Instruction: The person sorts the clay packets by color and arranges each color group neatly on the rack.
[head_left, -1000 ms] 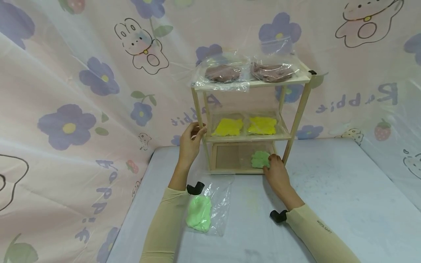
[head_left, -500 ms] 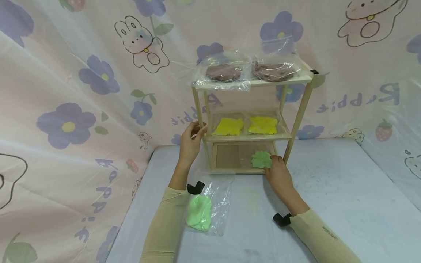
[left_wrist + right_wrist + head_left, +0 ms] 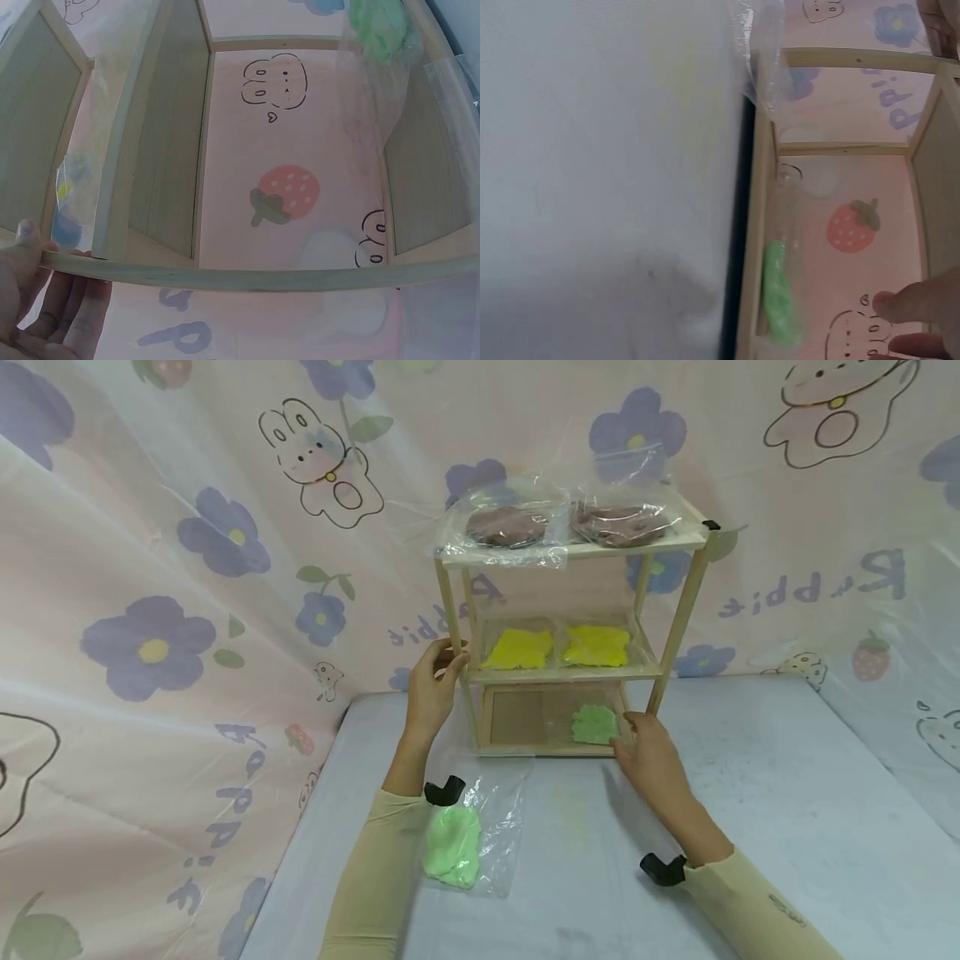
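Observation:
My left hand point(image 3: 431, 693) grips the left front post of a small three-tier wooden shelf point(image 3: 562, 676); in the left wrist view its thumb and fingers point(image 3: 79, 315) lie on either side of that post. On the bottom tier, toward the right, lies a clear bag with a flat green clay-like lump point(image 3: 595, 725). Just right of this lump is my right hand point(image 3: 654, 760), by the right front post, holding nothing. The right wrist view has its thumb point(image 3: 907, 304) and fingers spread apart, away from the bagged green lump point(image 3: 780, 296).
A second bagged green lump point(image 3: 453, 847) lies on the white-covered table point(image 3: 765, 827) in front of the shelf. Two bagged yellow lumps point(image 3: 521, 648) sit on the middle tier, two bagged brown ones point(image 3: 508, 527) on top. A patterned curtain point(image 3: 187, 693) hangs behind.
The right hand has let go of the green lump's bag on the bottom tier and drawn back to the right. The left hand keeps its hold on the post.

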`<state>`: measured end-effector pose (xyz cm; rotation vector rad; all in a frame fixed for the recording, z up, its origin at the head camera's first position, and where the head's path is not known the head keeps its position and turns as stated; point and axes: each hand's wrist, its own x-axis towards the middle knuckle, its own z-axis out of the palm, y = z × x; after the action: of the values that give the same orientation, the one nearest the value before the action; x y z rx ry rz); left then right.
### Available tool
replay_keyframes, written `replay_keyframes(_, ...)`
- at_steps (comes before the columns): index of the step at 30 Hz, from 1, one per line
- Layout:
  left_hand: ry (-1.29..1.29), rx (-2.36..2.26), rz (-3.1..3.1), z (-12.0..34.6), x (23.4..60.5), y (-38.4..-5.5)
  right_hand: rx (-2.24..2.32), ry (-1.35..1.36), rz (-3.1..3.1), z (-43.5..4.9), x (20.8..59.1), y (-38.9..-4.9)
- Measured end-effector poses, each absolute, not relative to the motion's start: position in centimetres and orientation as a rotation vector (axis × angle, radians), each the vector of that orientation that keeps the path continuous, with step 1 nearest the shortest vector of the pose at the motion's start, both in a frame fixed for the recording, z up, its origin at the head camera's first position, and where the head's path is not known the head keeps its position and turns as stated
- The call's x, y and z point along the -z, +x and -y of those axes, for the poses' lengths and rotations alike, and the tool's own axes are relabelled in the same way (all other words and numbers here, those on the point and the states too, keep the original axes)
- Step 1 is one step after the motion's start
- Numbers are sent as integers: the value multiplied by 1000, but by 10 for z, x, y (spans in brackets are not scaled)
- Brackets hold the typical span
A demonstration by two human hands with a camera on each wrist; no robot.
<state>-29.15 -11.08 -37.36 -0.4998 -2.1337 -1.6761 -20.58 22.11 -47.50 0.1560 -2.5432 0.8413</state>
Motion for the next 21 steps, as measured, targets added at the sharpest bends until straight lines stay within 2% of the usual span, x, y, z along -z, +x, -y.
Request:
replay_keyframes(12, -445, 1619, 2227, 122, 390, -284, -944, 194, 2321, -233, 448, -195)
replay_keyframes(21, -398, 1527, 2344, 138, 405, -269, -957, 190, 2190, -251, 423, -199)
